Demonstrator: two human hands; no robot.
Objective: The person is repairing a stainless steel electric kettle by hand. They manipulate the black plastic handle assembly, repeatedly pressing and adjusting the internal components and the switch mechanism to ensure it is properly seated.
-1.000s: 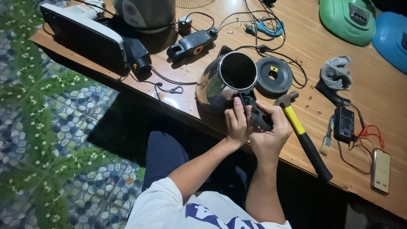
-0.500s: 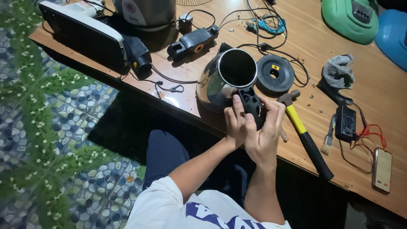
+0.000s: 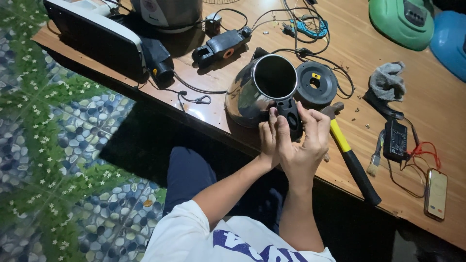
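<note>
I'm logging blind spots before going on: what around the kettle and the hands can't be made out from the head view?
- Kettle handle: its lower part is covered by the left hand and right hand, so the grip is unclear.
- Kettle interior: too dark to see inside.
- Hammer head: partly behind the right hand.
- Green housing: cut off by the top edge.
- Small screws: too small to tell apart.

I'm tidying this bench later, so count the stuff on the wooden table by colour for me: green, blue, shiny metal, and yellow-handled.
Green: 1, the green casing at the top.
Blue: 1, the blue casing beside it.
Shiny metal: 1, the kettle, whose black handle both the left hand and right hand grip.
Yellow-handled: 1, the hammer.
Total: 4.
</note>
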